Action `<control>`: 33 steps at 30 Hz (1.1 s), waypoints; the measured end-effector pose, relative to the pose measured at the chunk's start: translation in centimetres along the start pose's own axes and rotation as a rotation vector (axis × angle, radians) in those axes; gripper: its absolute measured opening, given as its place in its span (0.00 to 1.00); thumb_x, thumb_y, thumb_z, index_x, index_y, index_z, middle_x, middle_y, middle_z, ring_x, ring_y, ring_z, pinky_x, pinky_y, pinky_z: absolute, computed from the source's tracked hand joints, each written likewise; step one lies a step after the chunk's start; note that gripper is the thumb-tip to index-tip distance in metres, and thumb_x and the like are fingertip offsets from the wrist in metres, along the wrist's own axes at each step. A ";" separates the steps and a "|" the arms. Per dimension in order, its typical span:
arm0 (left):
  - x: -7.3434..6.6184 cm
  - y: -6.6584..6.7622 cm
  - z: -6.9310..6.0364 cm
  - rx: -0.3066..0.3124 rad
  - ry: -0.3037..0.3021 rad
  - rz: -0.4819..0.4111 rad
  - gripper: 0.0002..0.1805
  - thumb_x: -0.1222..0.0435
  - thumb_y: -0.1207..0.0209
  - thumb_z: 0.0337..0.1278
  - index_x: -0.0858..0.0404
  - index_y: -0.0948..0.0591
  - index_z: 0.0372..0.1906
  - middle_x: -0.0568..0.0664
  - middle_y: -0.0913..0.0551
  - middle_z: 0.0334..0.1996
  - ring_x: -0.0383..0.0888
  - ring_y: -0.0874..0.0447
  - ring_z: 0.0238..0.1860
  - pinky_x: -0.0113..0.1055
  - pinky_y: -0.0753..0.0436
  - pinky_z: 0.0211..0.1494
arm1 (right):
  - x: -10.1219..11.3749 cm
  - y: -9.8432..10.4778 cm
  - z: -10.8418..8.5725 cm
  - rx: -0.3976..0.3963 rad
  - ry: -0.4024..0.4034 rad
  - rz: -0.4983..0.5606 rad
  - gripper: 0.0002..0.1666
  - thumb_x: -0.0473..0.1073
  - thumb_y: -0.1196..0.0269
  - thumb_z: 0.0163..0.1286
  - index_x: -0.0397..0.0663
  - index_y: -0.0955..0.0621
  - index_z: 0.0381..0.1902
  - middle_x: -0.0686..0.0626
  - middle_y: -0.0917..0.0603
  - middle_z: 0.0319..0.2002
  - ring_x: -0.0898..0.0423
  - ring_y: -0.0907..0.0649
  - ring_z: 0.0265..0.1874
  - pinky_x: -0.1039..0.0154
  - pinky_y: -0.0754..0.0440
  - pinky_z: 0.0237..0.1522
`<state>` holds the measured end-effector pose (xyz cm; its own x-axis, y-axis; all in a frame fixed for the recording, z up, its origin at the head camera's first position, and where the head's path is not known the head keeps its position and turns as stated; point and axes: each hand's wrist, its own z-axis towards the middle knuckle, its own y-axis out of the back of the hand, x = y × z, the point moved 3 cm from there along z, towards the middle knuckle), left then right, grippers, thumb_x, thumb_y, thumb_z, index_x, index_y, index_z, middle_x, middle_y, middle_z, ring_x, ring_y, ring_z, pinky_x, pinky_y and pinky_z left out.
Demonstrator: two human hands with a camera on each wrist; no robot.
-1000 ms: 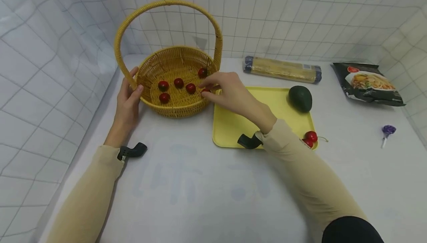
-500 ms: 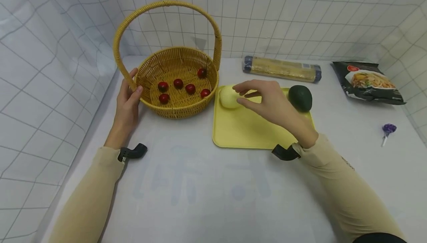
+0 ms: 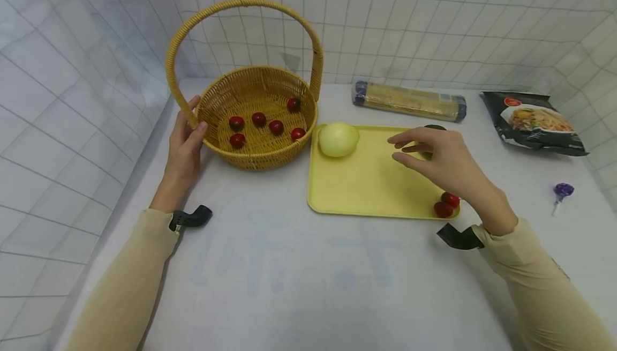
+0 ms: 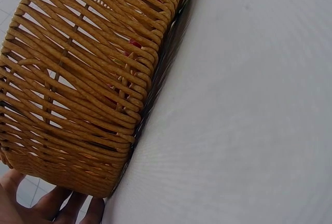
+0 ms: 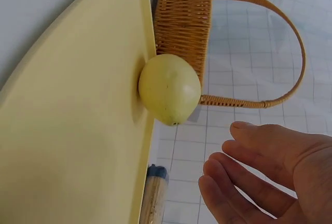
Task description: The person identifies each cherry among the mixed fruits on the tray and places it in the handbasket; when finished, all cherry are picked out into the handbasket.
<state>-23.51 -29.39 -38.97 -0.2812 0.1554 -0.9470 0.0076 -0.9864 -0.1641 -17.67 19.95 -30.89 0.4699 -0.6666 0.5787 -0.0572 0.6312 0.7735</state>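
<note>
1. Starting near, found two cherries at the near right corner of the yellow tray, perhaps put by the rim against rolling.
2. Held right hand above the tray's right part, thumb and fingers fairly wide apart around nothing, hiding most of the avocado.
3. Gripped the basket at its left side with left hand, thumb over the rim beside the handle, likely for steadiness; from the left wrist, made out fingertips mostly hidden from the head.
4. Counted six cherries loose inside the basket from the head; glimpsed only red scraps through the weave from the left wrist.
5. Saw the pale fruit at the tray's far left corner; made out its puckered tip only from the right wrist.
6. Farthest, noted a wrapped roll lying sideways beyond the tray, perhaps to save room.
</note>
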 end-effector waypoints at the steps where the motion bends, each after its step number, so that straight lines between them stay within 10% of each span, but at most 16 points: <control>1: 0.0 0.0 0.0 -0.001 -0.001 0.001 0.34 0.63 0.43 0.74 0.53 0.35 0.81 0.56 0.36 0.77 0.52 0.39 0.75 0.43 0.44 0.79 | -0.3 0.2 -0.3 -0.003 -0.001 -0.013 0.16 0.41 0.27 0.71 0.57 0.11 0.55 0.53 0.09 0.53 0.53 0.08 0.46 0.69 0.15 0.47; 23: -0.1 0.1 0.0 -0.001 0.000 -0.015 0.34 0.63 0.42 0.75 0.53 0.34 0.81 0.55 0.40 0.81 0.53 0.40 0.77 0.42 0.43 0.79 | -5.4 3.4 -5.7 0.029 -0.130 -0.046 0.19 0.41 0.22 0.64 0.55 0.10 0.54 0.52 0.09 0.50 0.70 0.12 0.44 0.83 0.23 0.48; 33: 0.0 0.2 0.0 0.012 -0.006 -0.024 0.33 0.64 0.43 0.76 0.53 0.35 0.81 0.56 0.39 0.80 0.54 0.40 0.77 0.41 0.42 0.79 | -7.1 3.7 -7.4 0.191 -0.182 -0.058 0.23 0.46 0.20 0.62 0.63 0.11 0.55 0.56 0.09 0.52 0.70 0.13 0.48 0.80 0.21 0.45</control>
<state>-23.52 -29.59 -38.98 -0.2868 0.1784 -0.9412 -0.0108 -0.9831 -0.1830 -14.75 29.96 -34.07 0.3118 -0.7709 0.5554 -0.2079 0.5150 0.8316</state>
